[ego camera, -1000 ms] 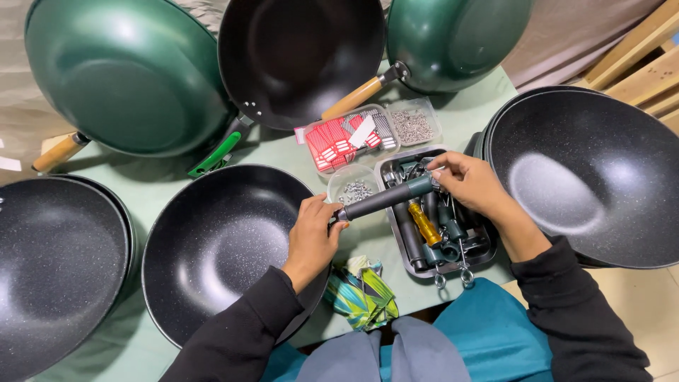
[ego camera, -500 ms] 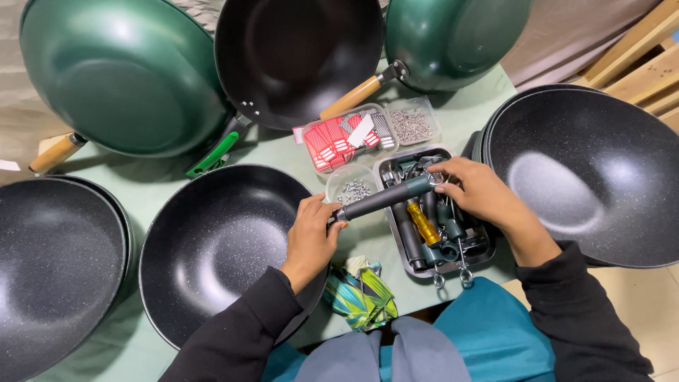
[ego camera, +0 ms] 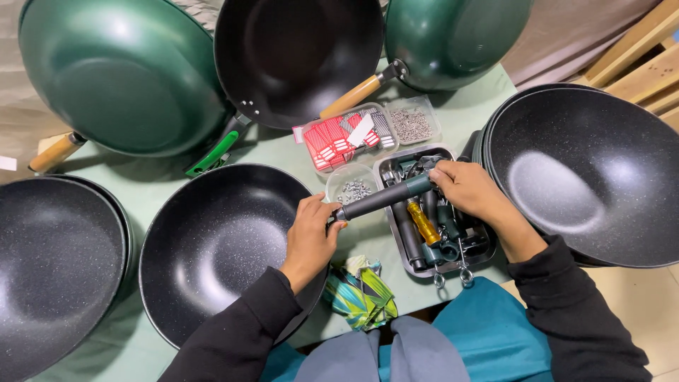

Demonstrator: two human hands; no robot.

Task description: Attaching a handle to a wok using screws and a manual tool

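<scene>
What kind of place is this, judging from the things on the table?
Probably a small cookware assembly bench: many woks, some without handles like the black wok, a metal tray of handle parts, and tubs of screws. The hands hold a dark handle.

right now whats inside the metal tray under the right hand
The metal tray holds a yellow-handled tool, dark handles and small metal hardware. The right hand and the dark handle it grips cover the tray's upper part.

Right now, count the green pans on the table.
2, both at the back: a big green pan far left and a second green pan far right, partly cut off by the frame. Others may lie out of view.
</scene>
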